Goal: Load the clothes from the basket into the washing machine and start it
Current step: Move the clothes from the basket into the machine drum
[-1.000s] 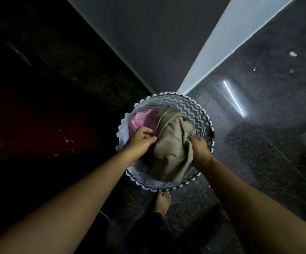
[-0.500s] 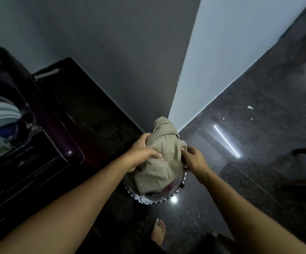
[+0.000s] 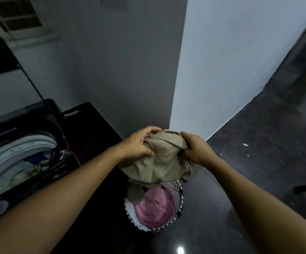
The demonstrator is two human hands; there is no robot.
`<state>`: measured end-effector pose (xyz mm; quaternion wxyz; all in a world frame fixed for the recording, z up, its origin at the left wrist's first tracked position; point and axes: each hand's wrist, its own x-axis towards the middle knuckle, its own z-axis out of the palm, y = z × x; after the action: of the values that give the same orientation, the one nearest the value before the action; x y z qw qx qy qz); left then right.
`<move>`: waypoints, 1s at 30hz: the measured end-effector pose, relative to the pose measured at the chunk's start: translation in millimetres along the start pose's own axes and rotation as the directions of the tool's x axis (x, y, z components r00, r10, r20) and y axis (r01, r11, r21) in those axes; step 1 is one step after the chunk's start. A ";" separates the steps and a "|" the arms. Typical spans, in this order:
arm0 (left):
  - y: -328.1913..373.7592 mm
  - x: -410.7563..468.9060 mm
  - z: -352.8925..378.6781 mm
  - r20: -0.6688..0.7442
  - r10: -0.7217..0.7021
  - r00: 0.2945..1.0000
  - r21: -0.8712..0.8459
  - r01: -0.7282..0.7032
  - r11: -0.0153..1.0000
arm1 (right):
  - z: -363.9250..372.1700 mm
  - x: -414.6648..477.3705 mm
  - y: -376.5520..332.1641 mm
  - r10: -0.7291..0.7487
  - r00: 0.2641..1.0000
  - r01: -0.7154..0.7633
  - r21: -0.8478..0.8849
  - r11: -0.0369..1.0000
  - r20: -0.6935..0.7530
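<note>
Both hands have carried the beige bundle up and clear of the basket since half a second ago, and the view has swung up, so more of the machine on the left now shows.

Curled fingers (image 3: 149,129) of the left hand (image 3: 137,143) dig into the top left of the beige garment (image 3: 159,164), thumb pressed into the cloth lower down. The right hand (image 3: 197,150) clutches the opposite side, fingers buried in the folds. Between them the garment is bunched into a loose ball, held above the basket (image 3: 129,209) and near the wall corner. One tail of it hangs down and seems to reach the basket's mouth; whether it touches the rim I cannot tell. Pink clothes (image 3: 154,208) lie in the basket on the dark floor (image 3: 240,180).

Further left stands the washing machine (image 3: 29,182), a top-loader with its lid up and some laundry already visible in the drum (image 3: 16,149).

My guess is that the carry across to the drum comes next. The dangling tail is the worry: it could catch the scalloped rim and tip the light basket, or drag pink cloth out onto the floor. A two-sided hold on a slack bundle could also let the middle sag and slip, or leave the tail draped over the drum's edge.
</note>
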<state>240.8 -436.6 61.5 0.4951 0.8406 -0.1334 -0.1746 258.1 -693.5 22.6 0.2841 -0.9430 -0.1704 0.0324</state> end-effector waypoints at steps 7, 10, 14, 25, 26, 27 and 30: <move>-11.8 -12.1 -25.0 -0.101 -0.133 0.986 0.212 0.152 0.965 | -48.6 20.4 -42.0 0.125 0.970 0.020 0.583 0.812 -0.208; -2.3 -16.0 -19.2 -0.074 -0.082 0.994 0.217 0.097 0.971 | -66.1 29.2 -56.5 0.177 0.957 0.016 0.650 0.760 -0.231; 25.3 -7.5 -2.5 -0.115 0.050 0.992 0.250 -0.019 0.968 | -80.4 33.6 -87.3 0.156 0.946 0.084 0.681 0.727 -0.284; 57.0 5.8 -12.5 -0.545 -0.110 0.831 -0.275 -0.054 0.960 | -111.0 13.5 -78.3 -0.155 0.982 0.171 0.158 0.972 -0.109; 60.3 6.1 -14.0 -0.555 -0.098 0.826 -0.303 -0.091 0.949 | -105.5 10.0 -67.6 -0.108 0.991 0.115 0.086 0.990 -0.082; 64.2 5.8 -16.0 -0.564 -0.092 0.820 -0.333 -0.123 0.935 | -97.9 6.4 -57.1 -0.040 0.998 0.044 0.068 0.997 -0.055; 72.1 4.8 -26.0 -0.548 -0.094 0.831 -0.419 -0.176 0.891 | -74.3 -3.6 -34.5 0.133 0.991 -0.136 0.335 0.932 0.033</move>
<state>252.5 -452.2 135.7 0.6974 0.7128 0.0418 0.0614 256.0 -706.8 103.5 0.4372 -0.8898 -0.0989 0.0852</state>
